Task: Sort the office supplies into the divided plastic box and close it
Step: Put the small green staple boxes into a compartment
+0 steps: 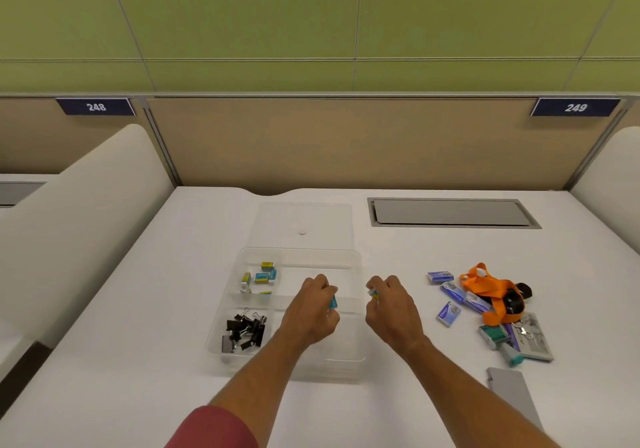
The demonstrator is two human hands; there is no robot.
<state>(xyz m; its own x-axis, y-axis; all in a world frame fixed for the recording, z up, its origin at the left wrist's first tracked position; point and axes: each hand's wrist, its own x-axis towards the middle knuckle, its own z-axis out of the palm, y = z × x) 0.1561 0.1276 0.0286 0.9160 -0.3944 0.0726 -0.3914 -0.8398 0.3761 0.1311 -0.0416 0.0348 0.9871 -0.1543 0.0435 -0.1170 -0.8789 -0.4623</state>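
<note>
**Both hands holding small boxes over the divided box**

A clear plastic divided box (356,274) sits open on the white worktop (138,326), with its clear flat lid (277,219) lying just behind it. The left hand (311,312) hovers over the middle of the box, fingers curled around a small teal-blue cardboard box (333,302) that shows at the fingertips. The right hand (391,309) is at the box's right wall, pinching a second small blue and white box (373,293) between thumb and fingers; only a corner of it shows. The two hands are near each other but apart.

In the box's rear left compartment lie several small yellow and blue staple boxes (263,276). The front left compartment holds a heap of black metal binder clips (244,330). The compartments under and between the hands look bare where they can be seen.

To the right of the right hand, well apart from the divided box, loose supplies remain on the worktop: small purple-blue cardboard boxes (448,314), an orange fabric lanyard (491,288) tangled over a black object (516,300), and a teal-green item (495,335) beside a clear badge holder (535,340). A grey flat rectangular object (512,395) lies nearer the front edge.
</note>
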